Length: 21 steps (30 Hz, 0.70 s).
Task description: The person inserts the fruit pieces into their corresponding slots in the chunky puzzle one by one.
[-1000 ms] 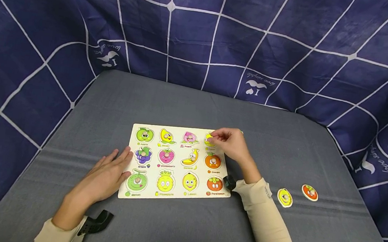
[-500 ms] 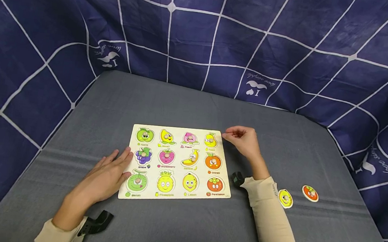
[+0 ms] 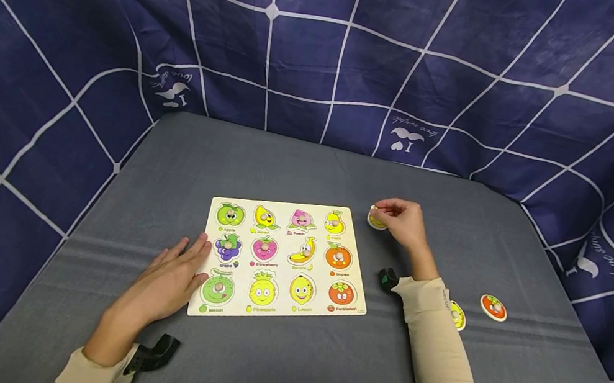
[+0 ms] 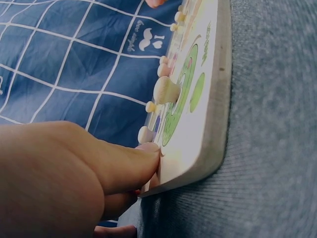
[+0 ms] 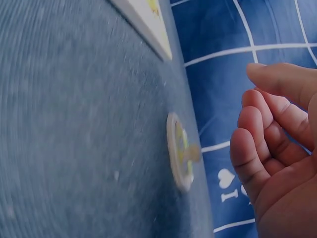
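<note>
A pale wooden fruit puzzle board lies on the grey cloth, with knobbed pieces such as a pear and a melon in it. My left hand rests against its left edge, fingers extended; in the left wrist view the thumb touches the board's corner. Beyond the right edge, my right hand hovers by a loose yellow puzzle piece, partly hidden there. In the right wrist view that knobbed piece lies flat on the cloth, apart from the loosely curled fingers.
A loose yellow lemon-like piece, partly behind the right sleeve, and a red persimmon piece lie to the right. Blue gridded fabric stands behind the grey surface. The board's pineapple, lemon and persimmon spots show no knobs.
My right hand has left the pear on the board and moved right, past the board's edge, uncovering part of the yellow piece. The left hand stays where it was.
</note>
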Motion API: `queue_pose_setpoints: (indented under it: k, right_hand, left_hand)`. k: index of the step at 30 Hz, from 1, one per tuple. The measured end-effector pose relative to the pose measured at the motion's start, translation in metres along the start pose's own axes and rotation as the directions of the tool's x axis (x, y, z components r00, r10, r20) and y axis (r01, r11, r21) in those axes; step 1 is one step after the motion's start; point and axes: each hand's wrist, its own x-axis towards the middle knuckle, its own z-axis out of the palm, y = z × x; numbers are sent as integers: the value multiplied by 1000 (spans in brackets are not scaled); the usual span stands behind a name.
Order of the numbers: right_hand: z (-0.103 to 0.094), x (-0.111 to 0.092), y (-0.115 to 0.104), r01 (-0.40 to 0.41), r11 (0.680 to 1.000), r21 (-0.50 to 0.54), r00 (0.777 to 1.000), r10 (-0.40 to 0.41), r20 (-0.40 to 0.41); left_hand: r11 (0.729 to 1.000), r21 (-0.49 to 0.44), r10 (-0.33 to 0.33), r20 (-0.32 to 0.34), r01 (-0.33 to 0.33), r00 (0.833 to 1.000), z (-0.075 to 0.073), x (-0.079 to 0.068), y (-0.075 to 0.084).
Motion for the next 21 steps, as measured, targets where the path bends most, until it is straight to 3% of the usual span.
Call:
queue_pose_setpoints:
  k: [8, 21]
  right_hand:
    - [-5, 4, 18, -13, 1000, -2, 1000, 13, 13]
    - [-8, 9, 35, -101, 995, 8, 993, 101, 67]
  left_hand:
    - [1000, -7, -9, 7, 9, 1000, 0, 0, 0]
    - [1000, -6, -19, 16, 20, 1000, -1, 1, 1]
